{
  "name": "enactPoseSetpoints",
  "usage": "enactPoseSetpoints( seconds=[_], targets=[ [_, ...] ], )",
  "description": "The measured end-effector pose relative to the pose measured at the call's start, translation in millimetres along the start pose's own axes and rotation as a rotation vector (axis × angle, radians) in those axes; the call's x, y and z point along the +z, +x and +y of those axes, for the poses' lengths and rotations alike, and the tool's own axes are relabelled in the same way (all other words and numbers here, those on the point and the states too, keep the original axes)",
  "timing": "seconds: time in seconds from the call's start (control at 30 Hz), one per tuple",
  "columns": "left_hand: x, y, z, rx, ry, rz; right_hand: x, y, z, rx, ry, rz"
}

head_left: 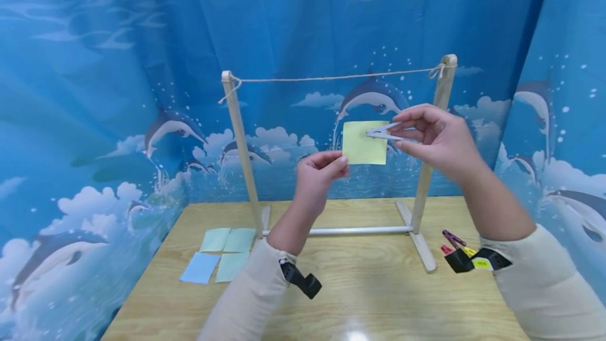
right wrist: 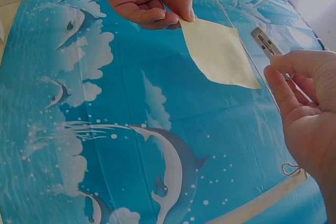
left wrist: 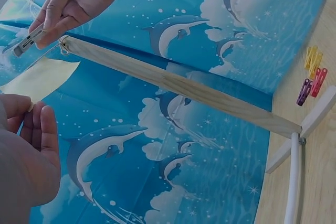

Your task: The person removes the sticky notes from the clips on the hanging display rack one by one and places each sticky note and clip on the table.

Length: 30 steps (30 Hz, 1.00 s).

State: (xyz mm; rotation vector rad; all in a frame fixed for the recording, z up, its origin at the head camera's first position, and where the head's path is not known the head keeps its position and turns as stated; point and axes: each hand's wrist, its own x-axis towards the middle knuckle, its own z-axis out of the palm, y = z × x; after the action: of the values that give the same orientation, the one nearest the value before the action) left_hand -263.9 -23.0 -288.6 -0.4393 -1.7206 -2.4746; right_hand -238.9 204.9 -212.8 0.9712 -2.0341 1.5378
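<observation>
A square yellow sticky note [head_left: 360, 146] hangs in the air, its lower left corner pinched between the thumb and fingers of my left hand [head_left: 319, 175]. My right hand [head_left: 437, 138] pinches a pale grey clothespin [head_left: 379, 132], whose tip points left, in front of the note in the head view. In the right wrist view the clothespin [right wrist: 265, 43] stands a little apart from the note [right wrist: 220, 53]. Both hands are below the string [head_left: 331, 78], which is tied between two wooden posts [head_left: 243, 151]; nothing hangs on it.
Several pale green and blue sticky notes [head_left: 200, 268] lie at the left of the wooden table [head_left: 369, 288]. On the right lie purple, red and yellow clothespins [left wrist: 304, 92], partly hidden in the head view. A white bar [head_left: 360, 231] joins the stand's feet. Behind hangs a dolphin-print curtain [head_left: 293, 25].
</observation>
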Motion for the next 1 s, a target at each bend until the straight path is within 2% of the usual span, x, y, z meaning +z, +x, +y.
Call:
enactPoseSetpoints(
  seconds=[0.27, 0.6, 0.8, 1.0],
  targets=[
    [-12.3, -6.7, 7.8, 0.004, -0.021, 0.023, 4.4, -11.7, 6.2, -0.051, 0.085, 0.028],
    [-34.1, -12.4, 9.3, 0.048, 0.087, 0.037, 4.2, -29.8, 17.8, -0.038, 0.135, 0.064],
    [-47.9, -18.9, 9.3, 0.038, 0.158, 0.072, 7.3, -40.5, 28.7, 0.005, 0.078, 0.04],
    [-63.3, -24.9, 7.3, 0.042, 0.152, 0.082, 5.2, -51.8, 35.0, 0.056, 0.017, 0.046]
  ],
)
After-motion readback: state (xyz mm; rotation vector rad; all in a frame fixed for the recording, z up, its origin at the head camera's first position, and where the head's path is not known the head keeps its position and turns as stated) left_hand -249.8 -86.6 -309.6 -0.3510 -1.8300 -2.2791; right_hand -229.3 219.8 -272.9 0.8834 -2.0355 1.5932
